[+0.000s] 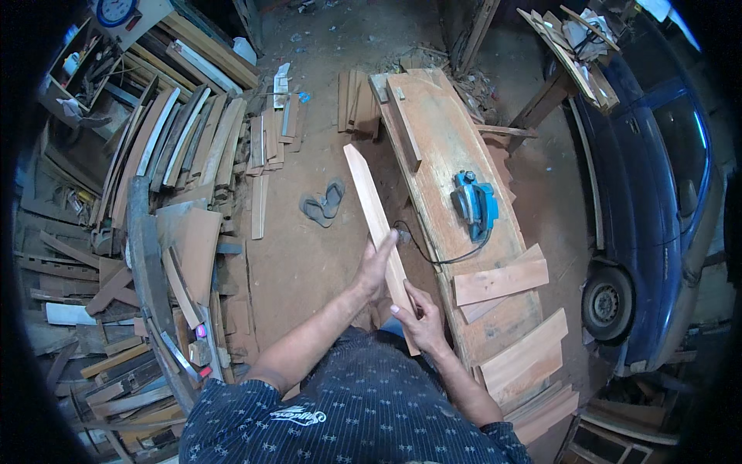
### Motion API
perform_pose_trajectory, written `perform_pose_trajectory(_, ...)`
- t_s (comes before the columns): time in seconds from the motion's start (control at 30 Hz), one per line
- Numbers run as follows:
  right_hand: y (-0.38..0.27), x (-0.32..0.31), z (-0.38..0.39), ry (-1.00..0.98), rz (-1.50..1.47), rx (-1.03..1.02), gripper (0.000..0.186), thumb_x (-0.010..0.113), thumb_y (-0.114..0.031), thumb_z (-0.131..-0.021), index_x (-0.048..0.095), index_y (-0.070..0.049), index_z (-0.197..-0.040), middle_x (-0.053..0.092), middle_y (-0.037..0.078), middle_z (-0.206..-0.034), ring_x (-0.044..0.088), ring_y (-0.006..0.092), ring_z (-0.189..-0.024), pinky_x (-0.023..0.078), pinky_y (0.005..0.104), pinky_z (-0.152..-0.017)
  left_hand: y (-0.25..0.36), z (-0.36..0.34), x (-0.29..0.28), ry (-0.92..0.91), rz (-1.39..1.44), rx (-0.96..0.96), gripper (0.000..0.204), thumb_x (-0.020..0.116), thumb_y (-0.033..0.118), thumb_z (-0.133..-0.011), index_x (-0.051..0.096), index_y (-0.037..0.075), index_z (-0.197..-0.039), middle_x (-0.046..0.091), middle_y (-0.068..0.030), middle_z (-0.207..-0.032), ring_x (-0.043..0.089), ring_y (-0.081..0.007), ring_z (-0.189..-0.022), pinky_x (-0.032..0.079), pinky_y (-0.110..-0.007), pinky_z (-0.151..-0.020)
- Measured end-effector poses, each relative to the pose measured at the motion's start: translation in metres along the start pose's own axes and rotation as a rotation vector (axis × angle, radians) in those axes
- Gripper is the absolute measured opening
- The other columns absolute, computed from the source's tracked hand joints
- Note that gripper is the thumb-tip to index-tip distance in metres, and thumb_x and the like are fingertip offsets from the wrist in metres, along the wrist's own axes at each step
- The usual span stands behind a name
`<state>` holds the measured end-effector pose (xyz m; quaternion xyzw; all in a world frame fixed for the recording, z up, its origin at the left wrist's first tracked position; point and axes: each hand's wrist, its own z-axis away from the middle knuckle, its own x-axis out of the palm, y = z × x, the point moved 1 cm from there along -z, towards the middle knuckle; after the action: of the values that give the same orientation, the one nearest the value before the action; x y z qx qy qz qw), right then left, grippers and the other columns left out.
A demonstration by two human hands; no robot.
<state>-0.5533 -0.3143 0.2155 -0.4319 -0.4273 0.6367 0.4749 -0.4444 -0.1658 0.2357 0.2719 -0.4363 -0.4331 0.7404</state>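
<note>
A long, narrow wooden board [369, 189] slants in front of my body, its far end up and to the left. My left hand [376, 265] is closed around its middle. Lower down, my right hand [421, 317] grips the board near its close end. To the right of the board, a blue electric hand planer [474, 203] rests on the wooden workbench [440, 139], its black cord curving over the bench's left edge. Short pale boards [502, 280] lie crossed on the bench, nearer to me than the planer.
Stacked planks [178, 139] and offcuts crowd the left side. A pair of sandals [322, 203] lies on the floor left of the bench. More boards [525, 359] are piled at the bench's near end. A blue vehicle [641, 193] stands at the right, beside a wooden post [537, 100].
</note>
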Motion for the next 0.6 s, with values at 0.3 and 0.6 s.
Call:
perform_pose_trajectory(0.3,0.006,-0.013,-0.096,-0.088,0.166,0.023,0.060,0.074,-0.033,-0.096,0.057,0.000,-0.143,0.060,0.019,-0.136,0.061,0.0250,-0.122,0.050,0.0374,-0.103,-0.026,-0.102,-0.048,0.148,-0.118,0.182,0.060,0.055,-0.002,-0.083,0.044,0.000,-0.142,0.061,-0.0139,-0.124,0.060,-0.0252,-0.114,0.049,-0.036,-0.098)
perform_pose_trajectory(0.6,0.046,-0.084,-0.325,0.058,0.403,0.052,0.058,0.075,-0.039,-0.091,0.066,0.006,-0.127,0.073,0.025,-0.113,0.072,0.0296,-0.104,0.056,0.0378,-0.092,0.006,-0.257,-0.034,0.240,-0.240,0.275,0.071,0.053,-0.011,-0.081,0.038,0.001,-0.150,0.057,-0.0145,-0.135,0.056,-0.0267,-0.126,0.044,-0.035,-0.107)
